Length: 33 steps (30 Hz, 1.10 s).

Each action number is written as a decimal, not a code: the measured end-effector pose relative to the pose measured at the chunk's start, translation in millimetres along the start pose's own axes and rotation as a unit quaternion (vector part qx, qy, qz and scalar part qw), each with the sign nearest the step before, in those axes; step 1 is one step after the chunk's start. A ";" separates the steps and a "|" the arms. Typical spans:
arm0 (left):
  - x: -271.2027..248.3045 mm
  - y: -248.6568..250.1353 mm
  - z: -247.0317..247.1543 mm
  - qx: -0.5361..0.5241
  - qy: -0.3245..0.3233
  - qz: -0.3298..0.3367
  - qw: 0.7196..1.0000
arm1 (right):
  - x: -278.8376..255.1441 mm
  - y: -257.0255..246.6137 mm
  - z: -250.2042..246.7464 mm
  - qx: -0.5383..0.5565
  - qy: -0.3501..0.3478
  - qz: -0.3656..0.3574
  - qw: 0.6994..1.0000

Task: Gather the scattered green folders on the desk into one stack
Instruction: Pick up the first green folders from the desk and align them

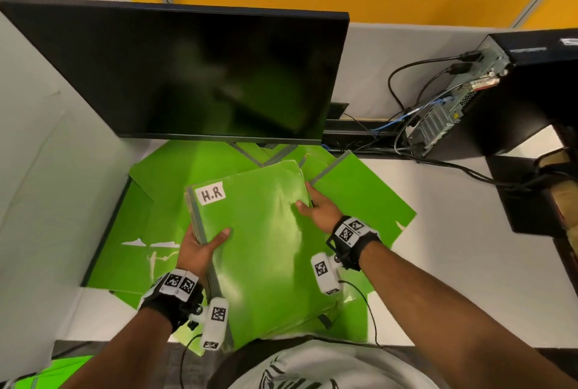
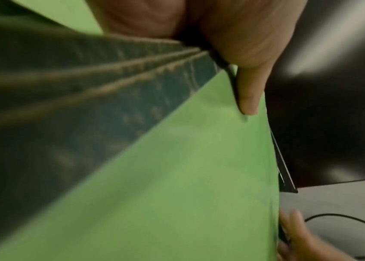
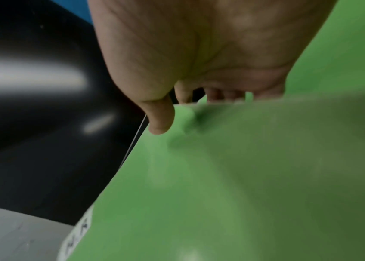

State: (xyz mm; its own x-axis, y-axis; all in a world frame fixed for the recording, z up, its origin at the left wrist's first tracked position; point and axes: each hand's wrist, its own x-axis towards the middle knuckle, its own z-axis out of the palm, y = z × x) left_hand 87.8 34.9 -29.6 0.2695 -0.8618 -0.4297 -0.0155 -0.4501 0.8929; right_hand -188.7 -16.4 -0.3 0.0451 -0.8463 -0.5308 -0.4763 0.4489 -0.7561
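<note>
A bundle of green folders (image 1: 259, 238) with grey spines and a white "H.R" label (image 1: 212, 193) is held over the desk in front of me. My left hand (image 1: 200, 245) grips its left spine edge, thumb on the top cover (image 2: 177, 176). My right hand (image 1: 316, 207) grips the right edge, thumb on top (image 3: 222, 176) and fingers underneath. More green folders lie loose on the desk: one at the left (image 1: 131, 241), one at the right (image 1: 362, 198), others under the monitor.
A dark monitor (image 1: 187, 76) stands just behind the folders. A computer tower (image 1: 513, 91) with cables (image 1: 406, 88) is at the back right. Grey partition walls (image 1: 47, 138) close the left side. Another green folder (image 1: 62, 370) lies low at the left.
</note>
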 end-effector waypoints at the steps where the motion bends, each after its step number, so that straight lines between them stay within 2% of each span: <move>1: 3.5 3.6 -1.6 0.017 0.010 0.004 1.000 | 0.1 3.4 -7.0 -0.051 -0.003 -0.008 0.999; 3: 9.6 10.3 -8.1 0.036 0.033 0.001 0.999 | 4.3 20.5 -25.5 -0.174 0.018 -0.001 0.985; 4: 12.0 12.3 -13.3 0.040 0.043 -0.005 0.998 | 2.2 30.0 -38.4 -0.220 0.053 0.025 0.974; 6: 17.3 13.5 -27.3 0.033 0.060 -0.025 0.997 | -4.5 57.0 -69.4 -0.246 0.155 0.113 0.950; 8: 24.8 8.4 -44.2 0.031 0.083 -0.046 0.995 | -15.4 86.2 -94.2 -0.201 0.200 0.247 0.927; 10: 31.3 3.4 -57.1 0.052 0.098 -0.061 0.992 | -23.9 104.4 -101.9 -0.076 0.173 0.315 0.930; 11: 32.4 2.7 -60.0 0.056 0.099 -0.066 0.991 | -25.7 105.2 -102.1 -0.034 0.163 0.320 0.933; 14: 31.1 0.8 -62.0 0.092 0.095 -0.068 0.989 | -22.9 102.2 -98.6 -0.061 0.150 0.324 0.932; 17: 26.1 -0.3 -60.1 0.100 0.085 -0.048 0.990 | -18.5 96.8 -98.1 -0.007 0.225 0.307 0.925; 19: 25.2 -1.6 -61.5 0.075 0.085 -0.047 0.992 | -18.0 94.6 -101.4 0.083 0.319 0.257 0.908; 20: 24.2 -1.6 -63.6 0.054 0.089 -0.048 0.993 | -17.3 93.9 -104.8 0.112 0.336 0.234 0.905; 22: 24.5 -4.4 -73.0 0.018 0.091 -0.055 0.994 | -19.9 90.8 -108.3 0.135 0.321 0.217 0.912; 24: 27.6 -10.8 -85.8 -0.002 0.077 -0.064 0.995 | -19.8 92.6 -111.3 0.143 0.317 0.230 0.909; 28: 21.9 -0.8 -98.8 -0.051 0.071 -0.065 0.994 | -24.5 95.9 -118.8 0.183 0.375 0.178 0.891; 31: 19.9 8.0 -109.4 -0.070 0.074 -0.046 0.994 | -24.5 101.4 -112.9 0.201 0.347 0.185 0.897; 33: 22.4 11.8 -115.8 -0.067 0.085 -0.035 0.993 | -14.8 117.6 -101.3 0.162 0.265 0.223 0.924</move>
State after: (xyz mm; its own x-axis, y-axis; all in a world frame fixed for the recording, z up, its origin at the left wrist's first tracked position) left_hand 205.1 37.4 -13.1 0.4248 -0.7718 -0.4731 0.1350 -0.4627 0.8762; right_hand -334.3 19.9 -42.6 -0.5695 -0.5397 -0.6200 -0.0520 0.7764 -0.6281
